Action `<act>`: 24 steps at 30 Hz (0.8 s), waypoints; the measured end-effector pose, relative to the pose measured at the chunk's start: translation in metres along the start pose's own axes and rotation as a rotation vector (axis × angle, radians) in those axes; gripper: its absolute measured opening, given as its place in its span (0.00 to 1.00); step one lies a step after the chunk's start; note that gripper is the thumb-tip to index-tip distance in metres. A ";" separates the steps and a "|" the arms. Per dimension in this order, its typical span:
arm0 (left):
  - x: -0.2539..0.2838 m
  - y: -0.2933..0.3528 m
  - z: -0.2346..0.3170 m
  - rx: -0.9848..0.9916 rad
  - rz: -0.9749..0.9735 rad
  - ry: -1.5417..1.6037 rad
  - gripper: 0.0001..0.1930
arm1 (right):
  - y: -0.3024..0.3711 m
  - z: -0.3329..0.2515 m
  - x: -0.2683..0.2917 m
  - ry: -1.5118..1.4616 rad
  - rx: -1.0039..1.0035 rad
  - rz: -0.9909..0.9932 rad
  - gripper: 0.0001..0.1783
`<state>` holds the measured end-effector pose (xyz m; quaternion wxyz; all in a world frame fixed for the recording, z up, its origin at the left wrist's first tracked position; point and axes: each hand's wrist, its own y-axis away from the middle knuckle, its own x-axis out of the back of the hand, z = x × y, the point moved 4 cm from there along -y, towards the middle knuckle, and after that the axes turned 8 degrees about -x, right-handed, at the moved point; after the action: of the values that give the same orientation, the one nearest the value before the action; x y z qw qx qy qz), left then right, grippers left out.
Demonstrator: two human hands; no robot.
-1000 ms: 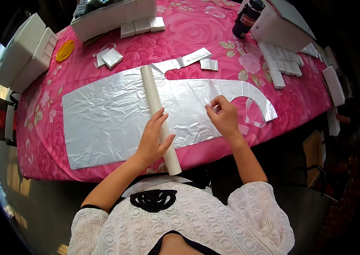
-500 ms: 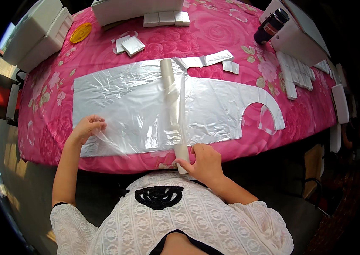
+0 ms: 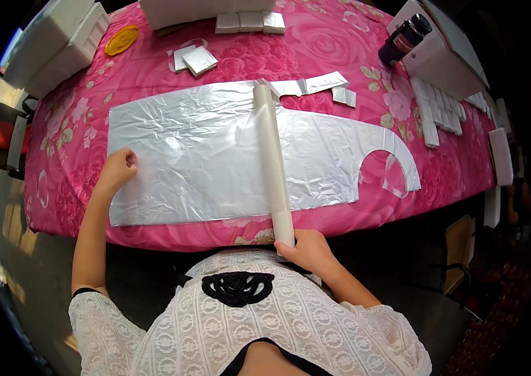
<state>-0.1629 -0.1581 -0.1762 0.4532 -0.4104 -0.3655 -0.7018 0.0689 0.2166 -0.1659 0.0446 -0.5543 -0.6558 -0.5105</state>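
Observation:
A stack of silvery-white plastic aprons (image 3: 322,144) lies flat across the table, its curved neck loop at the right. Crossing it from far to near is a pale roll of plastic film (image 3: 274,164). My right hand (image 3: 308,250) is closed round the roll's near end, which juts past the table's front edge. Over the apron's left part lies thin, see-through film (image 3: 215,169), wrinkled and shiny. At the apron's left edge my left hand (image 3: 120,168) is closed in a pinch on the film, though the film's edge there is hard to see.
A pink floral cloth (image 3: 334,47) covers the table. White foam boxes (image 3: 203,7) stand at the back and both sides. Small folded white packets (image 3: 250,22) sit at the back, with more folded packets (image 3: 435,109) at the right. A dark flask (image 3: 405,39) and yellow lid (image 3: 121,40) stand farther off.
The roll has shifted right and sits straighter, with my right hand gripping its end more fully. My left hand has moved up and left, and the loose film now lies flatter.

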 end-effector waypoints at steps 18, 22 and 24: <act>-0.141 -0.001 0.238 -0.589 0.125 -0.049 0.32 | -0.013 0.006 0.009 0.005 -0.026 -0.256 0.29; -0.141 0.000 0.239 -0.582 0.122 -0.104 0.32 | -0.057 -0.025 0.050 0.009 0.142 0.064 0.31; -0.141 -0.002 0.240 -0.584 0.129 -0.100 0.32 | -0.100 -0.041 0.065 -0.063 0.182 0.164 0.31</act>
<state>-0.0698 0.1026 -0.2093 0.3412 -0.5799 -0.1431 -0.7258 -0.0537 0.2451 -0.1682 0.1156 -0.6154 -0.6531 -0.4258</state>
